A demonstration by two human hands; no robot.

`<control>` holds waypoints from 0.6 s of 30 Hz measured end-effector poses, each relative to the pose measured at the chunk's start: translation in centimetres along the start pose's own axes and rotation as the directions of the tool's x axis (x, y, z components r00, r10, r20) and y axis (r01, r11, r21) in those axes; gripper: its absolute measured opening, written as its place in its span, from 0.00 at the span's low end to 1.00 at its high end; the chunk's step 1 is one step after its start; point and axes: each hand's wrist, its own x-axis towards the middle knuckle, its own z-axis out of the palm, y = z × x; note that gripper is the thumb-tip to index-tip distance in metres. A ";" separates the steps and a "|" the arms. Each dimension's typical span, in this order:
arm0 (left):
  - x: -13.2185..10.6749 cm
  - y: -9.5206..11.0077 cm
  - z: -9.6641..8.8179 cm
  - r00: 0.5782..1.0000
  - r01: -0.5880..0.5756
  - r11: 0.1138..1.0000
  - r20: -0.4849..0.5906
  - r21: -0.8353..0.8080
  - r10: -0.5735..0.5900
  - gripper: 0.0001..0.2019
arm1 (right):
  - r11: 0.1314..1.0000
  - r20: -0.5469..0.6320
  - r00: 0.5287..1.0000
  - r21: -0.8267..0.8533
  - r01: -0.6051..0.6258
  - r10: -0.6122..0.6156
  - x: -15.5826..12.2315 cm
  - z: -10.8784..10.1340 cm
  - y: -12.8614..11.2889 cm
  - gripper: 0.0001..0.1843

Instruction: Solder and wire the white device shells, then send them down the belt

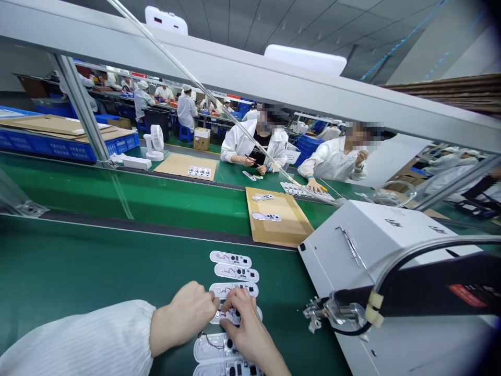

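- Locate the white casing (pixel 234 316) at lower centre of the frame, fourth from the far end of a column of similar casings. It lies on the surface (pixel 97 266), partly covered by both hands.
- Long axis: across the frame, roughly left to right. The casing extends to the right of the left hand (pixel 188 310) and lies directly beneath the fingers of the right hand (pixel 246 326).
- Nearer hand: the right, which overlaps the casing's middle. The left hand reaches only its left end.
- Right grip: thumb and forefinger are parted, with casing visible between them; whether they pinch any part cannot be told.
- Left grip: fingers are curled inward at the casing's left end; whether they enclose a part cannot be told.
- Adjacent parts: the third casing (pixel 234 290) is just beyond the right fingers; the fifth casing (pixel 211 347), with a dark wire, is just below, toward the frame's bottom edge.
- Surface: green. A white machine (pixel 332 266) stands at right, with a metal nozzle assembly (pixel 332 312) in front of it.
- Room: beyond a cardboard sheet (pixel 287 230), two co-workers in white coats occupy upper centre and upper right. A metal beam (pixel 235 62) crosses the upper frame.
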 end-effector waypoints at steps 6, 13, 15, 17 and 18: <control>-1.3 -1.2 -1.5 0.960 0.276 0.953 -0.009 -0.122 -0.279 0.11 | 0.998 -0.055 0.997 0.035 0.061 -0.059 1.8 -0.6 0.9 0.05; -2.7 0.0 1.4 0.925 0.371 0.803 0.113 -0.466 -0.362 0.11 | 0.986 -0.110 0.990 0.153 -0.069 0.086 -0.6 -0.7 0.5 0.04; -3.1 0.2 2.0 0.933 0.351 0.797 0.114 -0.491 -0.341 0.06 | 0.971 -0.043 0.989 0.198 -0.132 0.143 -2.5 -0.1 0.1 0.07; -3.5 0.4 2.1 0.951 0.306 0.819 0.107 -0.486 -0.291 0.06 | 0.959 0.021 0.983 0.218 -0.182 0.182 -4.0 0.7 -0.4 0.11; -3.6 0.4 2.1 0.959 0.282 0.830 0.106 -0.482 -0.264 0.07 | 0.955 0.044 0.980 0.221 -0.199 0.194 -4.5 1.0 -0.6 0.13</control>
